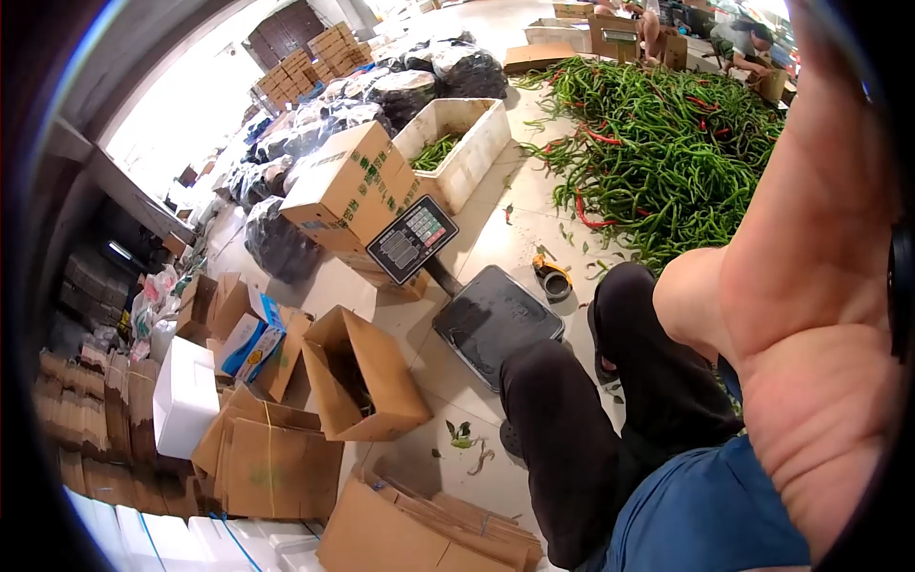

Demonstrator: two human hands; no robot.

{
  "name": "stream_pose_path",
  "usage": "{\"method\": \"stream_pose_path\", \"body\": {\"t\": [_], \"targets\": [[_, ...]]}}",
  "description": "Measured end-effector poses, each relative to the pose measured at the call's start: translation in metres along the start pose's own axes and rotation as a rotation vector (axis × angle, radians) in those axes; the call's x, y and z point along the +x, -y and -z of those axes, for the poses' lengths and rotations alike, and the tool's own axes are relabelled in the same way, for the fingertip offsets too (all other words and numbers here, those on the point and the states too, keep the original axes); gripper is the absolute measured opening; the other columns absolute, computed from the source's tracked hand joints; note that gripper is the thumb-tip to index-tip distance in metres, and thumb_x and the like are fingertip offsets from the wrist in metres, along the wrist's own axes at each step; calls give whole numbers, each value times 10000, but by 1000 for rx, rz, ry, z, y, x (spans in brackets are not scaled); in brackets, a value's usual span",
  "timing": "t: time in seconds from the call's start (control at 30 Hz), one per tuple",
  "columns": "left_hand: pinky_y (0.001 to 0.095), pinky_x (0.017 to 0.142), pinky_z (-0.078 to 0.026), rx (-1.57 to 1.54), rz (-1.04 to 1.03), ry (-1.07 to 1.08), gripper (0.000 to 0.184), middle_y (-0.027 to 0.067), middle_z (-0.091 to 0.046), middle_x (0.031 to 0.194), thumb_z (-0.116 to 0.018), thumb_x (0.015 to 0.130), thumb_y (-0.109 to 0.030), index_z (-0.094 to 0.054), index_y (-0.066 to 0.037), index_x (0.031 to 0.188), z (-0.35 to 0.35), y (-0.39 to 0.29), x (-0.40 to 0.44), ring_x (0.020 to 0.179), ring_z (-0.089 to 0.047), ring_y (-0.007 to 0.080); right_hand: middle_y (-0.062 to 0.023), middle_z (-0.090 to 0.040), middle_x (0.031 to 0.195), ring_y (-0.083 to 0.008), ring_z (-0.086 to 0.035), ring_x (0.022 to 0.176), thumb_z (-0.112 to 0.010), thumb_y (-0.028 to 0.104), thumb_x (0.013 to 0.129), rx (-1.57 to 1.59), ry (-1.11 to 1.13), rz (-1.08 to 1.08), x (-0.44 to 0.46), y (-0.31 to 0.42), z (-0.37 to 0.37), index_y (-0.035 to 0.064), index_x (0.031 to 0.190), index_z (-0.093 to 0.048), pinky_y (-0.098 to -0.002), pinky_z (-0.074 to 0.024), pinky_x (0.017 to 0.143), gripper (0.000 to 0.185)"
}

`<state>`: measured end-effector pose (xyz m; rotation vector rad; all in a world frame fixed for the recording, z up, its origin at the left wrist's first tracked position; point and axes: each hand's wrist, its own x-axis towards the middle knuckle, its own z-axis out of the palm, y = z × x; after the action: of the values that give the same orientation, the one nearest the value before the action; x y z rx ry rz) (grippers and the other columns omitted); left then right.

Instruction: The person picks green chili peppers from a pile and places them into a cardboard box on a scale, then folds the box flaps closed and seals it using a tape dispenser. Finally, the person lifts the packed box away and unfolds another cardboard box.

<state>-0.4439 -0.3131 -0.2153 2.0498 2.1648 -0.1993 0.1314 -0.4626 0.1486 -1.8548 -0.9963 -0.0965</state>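
A bare arm (810,315) fills the right side, raised close to the camera; its fingers are not visible. My left hand is out of view. By my dark-trousered knees lies the black platform (498,319) of a weighing scale, with its keypad display (413,238) on a post. A tape dispenser (552,277) with yellow parts rests on the floor between the scale and the peppers. Beyond my knees spreads a big heap of long green peppers (667,143), with some red ones mixed in.
A closed carton (351,186) stands behind the scale display. Nearby are a white foam box (477,148) holding some peppers, an open carton (381,381) and flattened cartons (419,534). Black bags (467,71) line the back. Another person (739,48) crouches beyond the heap.
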Motion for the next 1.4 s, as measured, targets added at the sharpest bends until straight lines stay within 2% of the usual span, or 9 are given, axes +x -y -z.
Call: {"method": "stream_pose_path", "body": {"t": [0.53,0.87,0.97,1.07,1.1,1.2,1.3,1.4], "targets": [[575,1150,-322,-23,54,15,958,264,-370,1552,-792,740,-536,-478,27,1448,-3,34,-60,1440,-337,439,-173,-596,1409,-281,-622,1226,-685,227,944,-63,-42,0,-11,-2,19,52,1511,-480,-410,-542,974,629],[595,1173,-291,-27,58,10,1054,268,-315,1607,-797,713,-599,-448,31,1483,-36,84,-121,1488,-282,450,-176,-597,1411,-280,-623,1229,-675,253,956,-81,61,192,33,31,-21,54,1510,-483,-408,-538,985,619],[591,1197,-256,-36,211,220,1057,269,-236,1639,-758,754,-582,-370,16,1535,22,45,-121,1512,-224,454,-177,-597,1411,-280,-623,1230,-672,261,959,-67,93,250,50,42,-36,55,1509,-484,-407,-537,988,616],[593,1202,-245,-107,221,142,1028,262,-232,1643,-738,785,-523,-317,6,1559,-35,62,-119,1511,-227,452,-177,-597,1412,-280,-623,1231,-669,269,963,-62,133,296,66,48,-48,55,1508,-485,-406,-536,991,614],[598,1200,-251,-117,230,154,1052,286,-244,1626,-750,773,-481,-279,37,1559,-40,56,-118,1490,-235,496,-178,-597,1412,-279,-623,1232,-668,272,964,-63,146,311,69,49,-52,56,1508,-485,-406,-535,992,613],[600,1186,-274,12,213,225,1081,311,-261,1602,-773,759,-461,-262,78,1546,-43,52,-111,1439,-285,544,-178,-598,1412,-279,-623,1233,-665,280,968,-67,180,339,76,49,-58,56,1508,-486,-405,-534,995,611],[594,1165,-308,60,189,169,1104,327,-290,1575,-808,720,-405,-261,106,1533,-26,37,-114,1386,-335,573,-179,-598,1413,-279,-623,1234,-662,288,971,-53,209,370,84,44,-62,57,1507,-487,-404,-533,998,609],[578,1134,-354,132,171,104,974,317,-331,1559,-756,763,-259,-277,95,1535,-17,32,-124,1370,-381,542,-180,-598,1413,-279,-624,1235,-659,295,975,-42,245,404,94,39,-64,58,1507,-488,-403,-532,1002,607]]}}
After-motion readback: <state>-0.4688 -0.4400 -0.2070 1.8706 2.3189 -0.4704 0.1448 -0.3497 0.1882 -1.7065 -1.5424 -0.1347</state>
